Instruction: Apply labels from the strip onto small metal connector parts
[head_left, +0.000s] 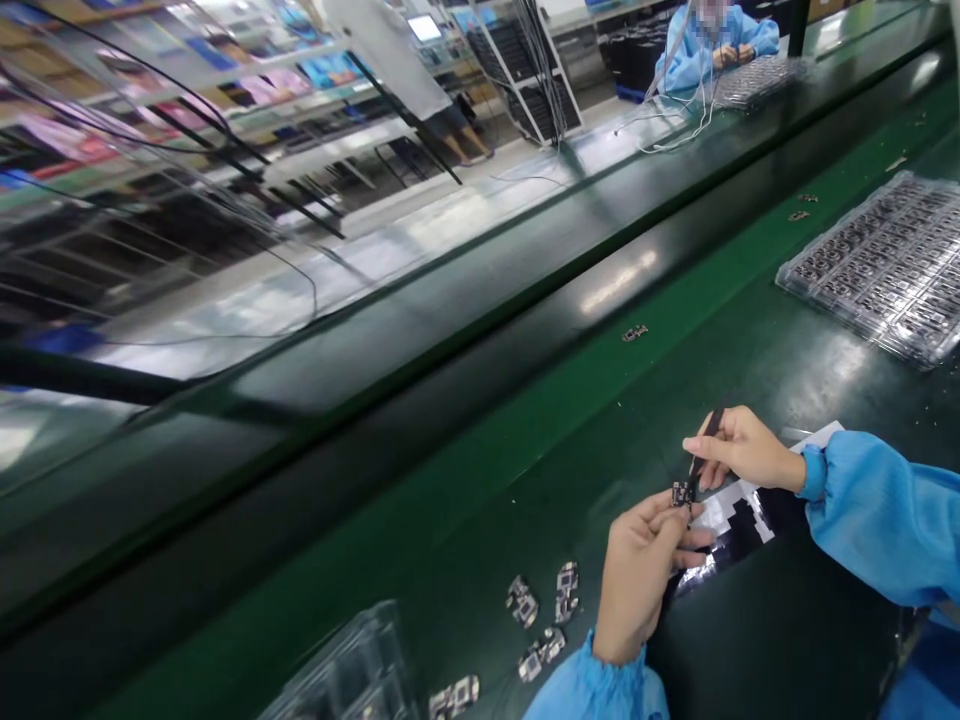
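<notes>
I see a small circuit board [680, 494] pinched at the fingertips of the left hand [640, 580], just above the table [465, 520]. The right hand [742, 447] grips dark tweezers [703, 463], their tip touching that board. Under both hands lies a black-and-white sheet [739, 520]. Left of the left hand, loose boards [544, 600] lie scattered. Well beyond the right hand sits a clear tray [881, 265].
</notes>
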